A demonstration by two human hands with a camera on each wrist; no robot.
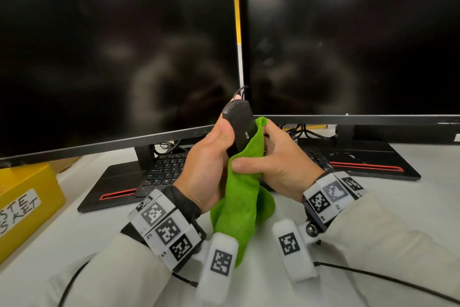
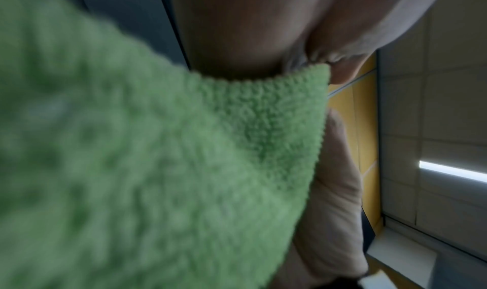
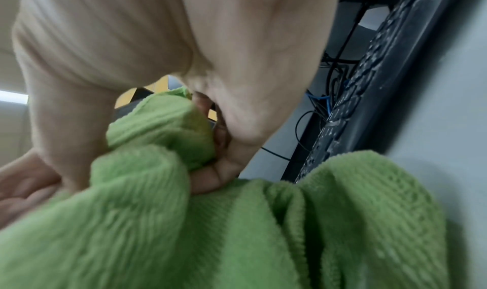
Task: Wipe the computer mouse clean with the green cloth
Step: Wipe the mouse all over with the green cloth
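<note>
My left hand (image 1: 211, 157) holds a black computer mouse (image 1: 240, 125) upright above the desk, thumb along its left side, fingers curled behind it. Its cable rises from the top end. My right hand (image 1: 271, 157) grips the green cloth (image 1: 245, 197) and presses it against the mouse's right side and lower end. The rest of the cloth hangs down between my wrists. In the left wrist view the green cloth (image 2: 158, 168) fills most of the picture and hides the mouse. In the right wrist view the green cloth (image 3: 237, 220) is bunched under the curled fingers (image 3: 218, 177).
Two dark monitors (image 1: 117, 58) (image 1: 356, 43) stand close behind my hands on black stands. A black keyboard (image 1: 165, 169) lies under them. A yellow labelled box (image 1: 27, 202) sits at the left edge. Cables trail over the white desk (image 1: 410, 202).
</note>
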